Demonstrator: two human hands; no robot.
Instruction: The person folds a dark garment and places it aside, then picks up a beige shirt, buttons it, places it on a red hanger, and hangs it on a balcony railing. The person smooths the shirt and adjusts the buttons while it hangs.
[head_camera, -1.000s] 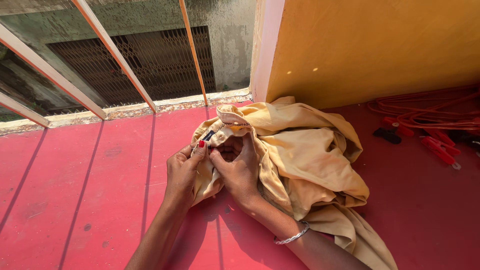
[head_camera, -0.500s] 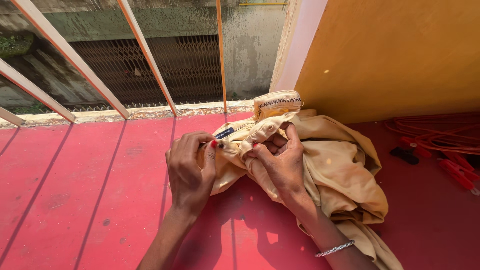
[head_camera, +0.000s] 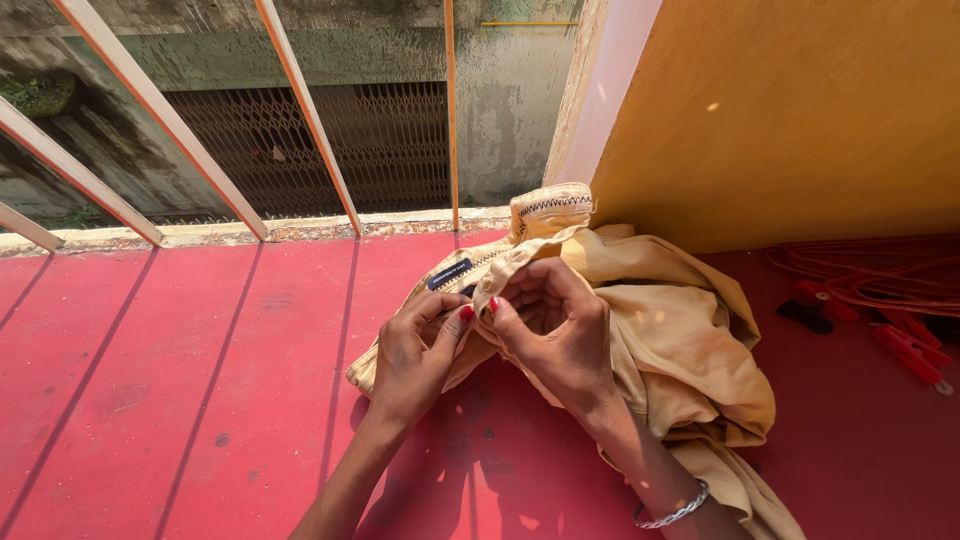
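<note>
1. Both hands have shifted toward 3 o'clock since the earlier frame; collar now stands higher.
2. Left hand (head_camera: 415, 350) pinches the garment (head_camera: 680, 330) edge, thumb pressed to fingers.
3. Right hand (head_camera: 550, 330) curls around the same fold, touching the left.
4. Garment lies bunched on the red floor (head_camera: 180, 380) at 1 o'clock, collar (head_camera: 550, 205) upright near the railing (head_camera: 300, 110).
5. Step looks like working the neckline; next move likely needs a steady two-hand grip.

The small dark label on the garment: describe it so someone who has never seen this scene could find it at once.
Start at the yellow wall and drop to the crumpled mustard-yellow garment on the red floor. On its collar edge, just above the left hand and left of the right hand, sits a small dark label. It is the only dark rectangular patch on the pale cloth.
</note>
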